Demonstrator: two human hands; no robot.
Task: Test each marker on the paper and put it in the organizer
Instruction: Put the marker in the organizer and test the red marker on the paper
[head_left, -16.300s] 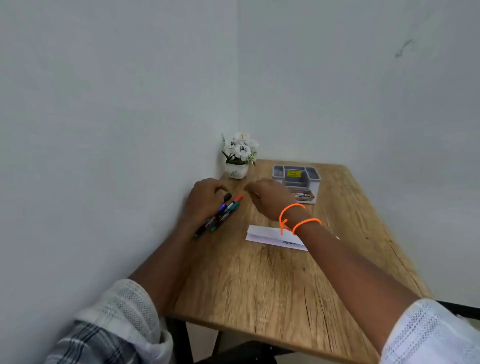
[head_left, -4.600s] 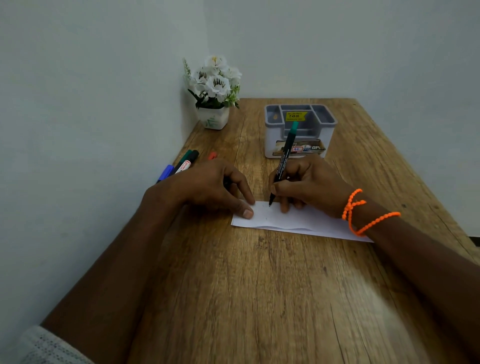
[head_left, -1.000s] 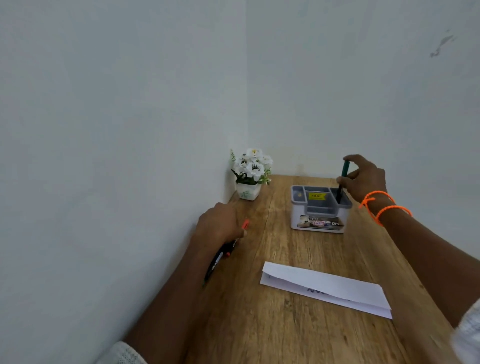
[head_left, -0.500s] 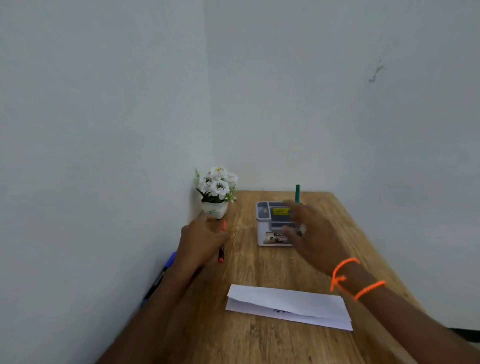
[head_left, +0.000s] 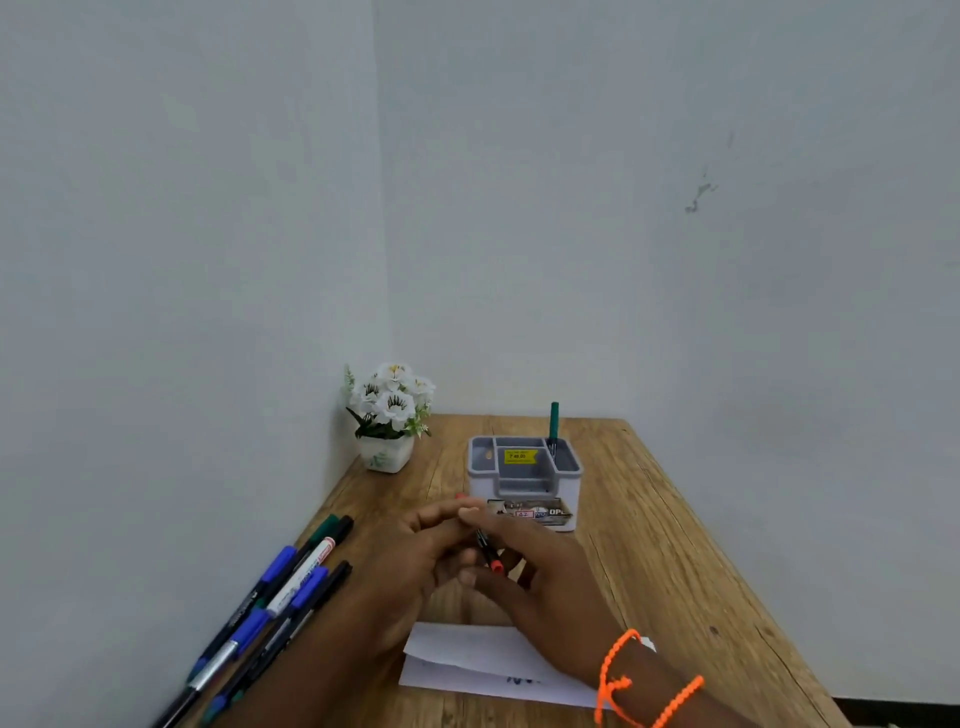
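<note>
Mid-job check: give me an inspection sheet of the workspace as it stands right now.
Surface: wooden table, in a wall corner.
Job's things: red marker held by both hands above the paper; green marker upright in the organizer, right compartment; loose markers along the left edge.
Clutter: flower pot.
Hands: left hand and right hand grip the red marker.
Cables: nothing seen.
Surroundings: plain walls.
</note>
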